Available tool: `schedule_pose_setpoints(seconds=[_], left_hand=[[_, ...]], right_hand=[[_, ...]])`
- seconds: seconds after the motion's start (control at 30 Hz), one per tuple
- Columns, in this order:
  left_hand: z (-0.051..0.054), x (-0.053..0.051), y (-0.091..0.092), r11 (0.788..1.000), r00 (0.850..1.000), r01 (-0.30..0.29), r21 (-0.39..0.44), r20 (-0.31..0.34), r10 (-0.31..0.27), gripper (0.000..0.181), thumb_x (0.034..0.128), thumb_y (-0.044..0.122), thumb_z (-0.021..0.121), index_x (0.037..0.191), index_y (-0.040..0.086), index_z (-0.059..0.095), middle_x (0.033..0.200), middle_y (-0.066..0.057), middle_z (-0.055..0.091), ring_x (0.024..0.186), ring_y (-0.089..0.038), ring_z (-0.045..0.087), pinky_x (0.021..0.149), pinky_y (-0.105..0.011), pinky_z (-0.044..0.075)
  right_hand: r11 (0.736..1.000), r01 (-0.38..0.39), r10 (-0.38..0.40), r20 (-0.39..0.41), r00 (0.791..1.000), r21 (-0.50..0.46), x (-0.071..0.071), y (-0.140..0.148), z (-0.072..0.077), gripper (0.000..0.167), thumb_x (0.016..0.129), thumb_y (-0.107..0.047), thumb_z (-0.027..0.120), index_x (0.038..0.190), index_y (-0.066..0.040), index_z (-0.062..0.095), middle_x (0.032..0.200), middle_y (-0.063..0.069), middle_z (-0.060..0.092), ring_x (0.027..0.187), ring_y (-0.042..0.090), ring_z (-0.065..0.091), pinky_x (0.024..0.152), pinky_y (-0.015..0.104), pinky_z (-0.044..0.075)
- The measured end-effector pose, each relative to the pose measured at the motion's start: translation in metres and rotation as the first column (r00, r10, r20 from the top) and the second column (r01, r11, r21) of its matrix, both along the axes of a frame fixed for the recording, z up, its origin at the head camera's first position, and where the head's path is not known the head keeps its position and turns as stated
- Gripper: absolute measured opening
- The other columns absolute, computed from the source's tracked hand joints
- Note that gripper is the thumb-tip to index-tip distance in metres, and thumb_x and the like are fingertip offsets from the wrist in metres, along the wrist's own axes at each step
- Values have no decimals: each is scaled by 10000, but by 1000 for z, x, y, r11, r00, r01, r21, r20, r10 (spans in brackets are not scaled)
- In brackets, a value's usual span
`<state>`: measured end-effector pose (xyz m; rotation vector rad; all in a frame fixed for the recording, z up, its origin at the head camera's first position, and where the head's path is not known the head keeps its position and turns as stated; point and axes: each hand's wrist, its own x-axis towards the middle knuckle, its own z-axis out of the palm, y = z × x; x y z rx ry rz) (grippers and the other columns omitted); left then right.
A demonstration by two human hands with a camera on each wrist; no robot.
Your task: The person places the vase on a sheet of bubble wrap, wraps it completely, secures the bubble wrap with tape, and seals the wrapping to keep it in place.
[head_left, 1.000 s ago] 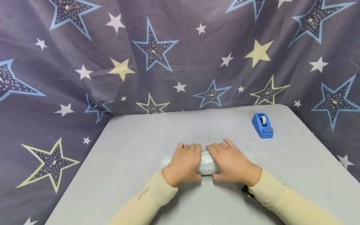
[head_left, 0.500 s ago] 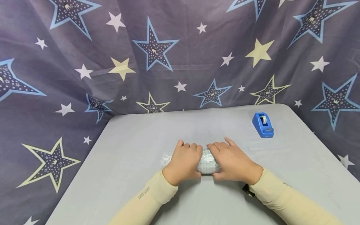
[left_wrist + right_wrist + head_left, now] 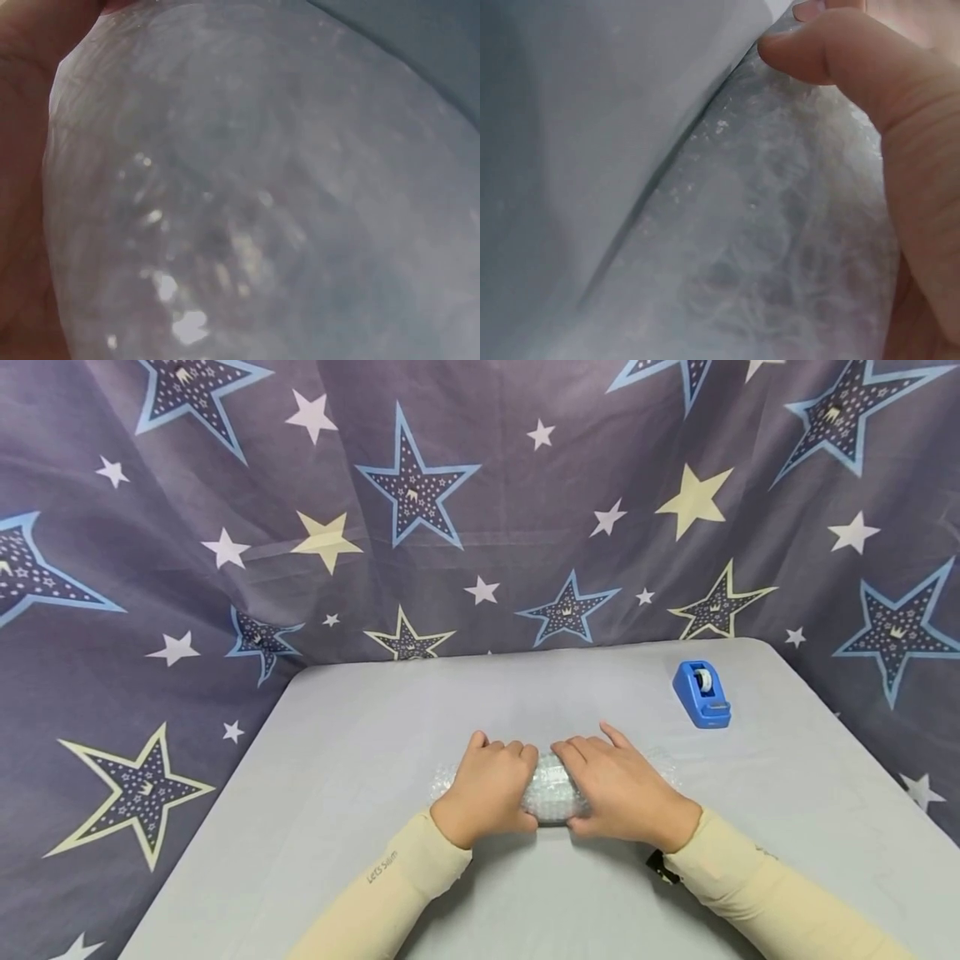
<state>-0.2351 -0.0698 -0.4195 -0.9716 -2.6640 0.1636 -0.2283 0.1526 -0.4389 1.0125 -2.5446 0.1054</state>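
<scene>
A roll of clear bubble wrap lies sideways on the table between both hands, its ends sticking out past them. From the left, my left hand grips it, fingers over the far side and thumb on the near side. My right hand holds it the same way from the right, with one finger raised off it. Close up, the bubbled plastic fills most of the left wrist view. In the right wrist view the thumb presses on the plastic near its lower edge. Whether anything is inside cannot be told.
At the back right of the grey-covered table stands a blue tape dispenser with a roll in it. A dark curtain with stars hangs behind the table and along both sides.
Both hands keep their grip on the bubble wrap. They and the roll have shifted very slightly away from the body; the head view has also moved a little.
</scene>
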Motion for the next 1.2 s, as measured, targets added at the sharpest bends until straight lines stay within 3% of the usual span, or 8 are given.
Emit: schedule_pose_setpoints(seconds=[0.83, 1.2], left_hand=[[-5, -1, -1, 1000, 1000, -11, 2, 25, 11, 673, 554, 581, 873, 1020, 155, 640, 846, 46, 643, 671, -158, 588, 724, -402, 354], [-3, -2, 1, 1000, 999, -18, 0, 43, 18, 686, 551, 568, 890, 1035, 152, 637, 860, 43, 647, 687, -165, 596, 720, -396, 345]], right_hand=[[1000, 25, -25, 44, 999, 10, 0, -1, -2, 972, 624, -528, 848, 1417, -57, 542, 1261, 67, 673, 1161, 265, 651, 1132, 646, 357], [999, 33, -34, 53, 998, 5, -1, 0, -2, 998, 615, -535, 856, 1428, -54, 533, 1282, 74, 673, 1184, 274, 648, 1138, 657, 342]])
